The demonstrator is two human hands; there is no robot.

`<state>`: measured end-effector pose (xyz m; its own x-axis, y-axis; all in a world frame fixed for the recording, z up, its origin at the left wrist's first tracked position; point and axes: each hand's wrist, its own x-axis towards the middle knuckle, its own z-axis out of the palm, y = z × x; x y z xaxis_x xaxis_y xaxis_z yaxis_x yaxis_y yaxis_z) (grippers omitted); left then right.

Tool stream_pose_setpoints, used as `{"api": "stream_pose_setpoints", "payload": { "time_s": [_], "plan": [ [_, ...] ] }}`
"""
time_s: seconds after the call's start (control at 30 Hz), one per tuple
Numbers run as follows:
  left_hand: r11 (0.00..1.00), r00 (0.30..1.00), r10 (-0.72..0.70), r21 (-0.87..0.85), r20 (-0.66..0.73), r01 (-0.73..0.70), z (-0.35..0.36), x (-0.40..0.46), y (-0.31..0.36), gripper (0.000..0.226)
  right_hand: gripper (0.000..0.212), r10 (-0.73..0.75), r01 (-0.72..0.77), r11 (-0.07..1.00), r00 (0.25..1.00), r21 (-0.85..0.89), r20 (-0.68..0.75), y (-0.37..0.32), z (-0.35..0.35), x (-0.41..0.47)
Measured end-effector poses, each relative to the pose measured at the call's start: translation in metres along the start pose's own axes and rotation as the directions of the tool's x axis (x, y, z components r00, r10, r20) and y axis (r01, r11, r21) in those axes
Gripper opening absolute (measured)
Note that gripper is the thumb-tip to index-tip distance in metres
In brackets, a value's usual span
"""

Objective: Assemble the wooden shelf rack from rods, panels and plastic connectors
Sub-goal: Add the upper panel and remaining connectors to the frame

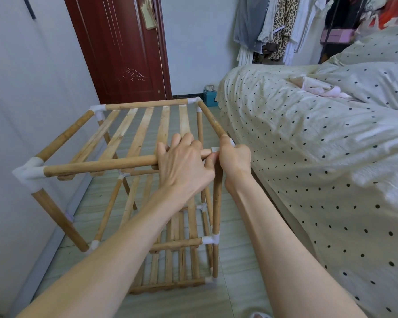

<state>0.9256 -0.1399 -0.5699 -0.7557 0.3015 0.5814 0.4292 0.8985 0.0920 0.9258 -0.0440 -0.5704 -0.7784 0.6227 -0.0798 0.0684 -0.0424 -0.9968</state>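
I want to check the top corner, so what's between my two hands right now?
In the head view, the front rod's end and the white connector lie between the left hand and right hand.

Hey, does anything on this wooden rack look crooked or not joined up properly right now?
Yes. The front top wooden rod looks not fully seated at its right end, near the white plastic corner connector. The left hand grips that rod and the right hand holds the corner. The whole light wooden slatted rack also appears to lean.
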Motion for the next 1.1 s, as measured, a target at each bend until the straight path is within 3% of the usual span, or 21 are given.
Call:
{"api": "stream_pose_setpoints", "payload": {
  "time_s": [0.23,0.37,0.4,0.5,0.6,0.7,0.8,0.87,0.9,0.97,1.03,1.1],
  "plan": [
    [0.999,1.0,0.0,-0.034,0.006,0.0,-0.003,0.001,-0.003,0.041,0.033,0.006,-0.005,1.0,0.999,-0.027,0.039,-0.004,-0.002,-0.004],
    [0.999,1.0,0.012,-0.04,0.026,-0.011,-0.011,-0.003,-0.018,0.052,0.024,0.036,-0.028,0.999,0.982,-0.044,0.184,-0.01,-0.003,-0.013],
    [0.998,0.999,0.026,-0.049,0.031,-0.025,-0.014,-0.005,-0.024,0.05,0.025,0.061,-0.052,0.998,0.965,-0.041,0.257,-0.011,-0.002,-0.016],
    [0.987,0.993,0.092,-0.141,0.08,-0.08,-0.028,-0.015,-0.05,0.042,0.058,0.139,-0.145,0.989,0.858,-0.026,0.494,-0.009,-0.002,-0.025],
    [0.951,0.969,0.174,-0.287,0.178,-0.118,-0.048,-0.029,-0.082,0.037,0.051,0.147,-0.157,0.987,0.743,-0.044,0.652,-0.004,-0.004,-0.039],
    [0.894,0.936,0.176,-0.448,0.303,-0.023,-0.068,-0.043,-0.116,0.038,0.038,0.125,-0.065,0.992,0.708,-0.113,0.695,-0.002,-0.002,-0.061],
    [0.876,0.937,0.141,-0.481,0.318,0.032,-0.077,-0.058,-0.141,0.044,0.044,-0.099,0.235,0.96,0.791,-0.151,0.604,0.001,0.006,-0.08],
    [0.878,0.952,0.11,-0.476,0.286,0.042,-0.077,-0.069,-0.148,0.041,0.04,-0.373,0.507,0.849,0.774,-0.148,0.511,0.005,0.012,-0.088],
    [0.877,0.961,0.091,-0.478,0.26,0.046,-0.075,-0.075,-0.149,0.038,0.034,-0.503,0.637,0.757,0.71,-0.147,0.493,0.006,0.013,-0.092],
    [0.876,0.979,0.053,-0.479,0.195,0.048,-0.071,-0.082,-0.148,0.038,0.031,-0.672,0.848,0.496,0.511,-0.185,0.536,0.009,0.014,-0.1],
    [0.867,0.985,0.036,-0.496,0.169,0.054,-0.07,-0.084,-0.147,0.039,0.046,-0.692,0.945,0.231,0.328,-0.233,0.643,0.013,0.015,-0.105],
    [0.817,0.984,0.007,-0.569,0.176,0.096,-0.072,-0.087,-0.147,0.034,0.05,-0.657,0.958,0.081,0.259,-0.275,0.708,0.015,0.018,-0.106]
  ]
}}
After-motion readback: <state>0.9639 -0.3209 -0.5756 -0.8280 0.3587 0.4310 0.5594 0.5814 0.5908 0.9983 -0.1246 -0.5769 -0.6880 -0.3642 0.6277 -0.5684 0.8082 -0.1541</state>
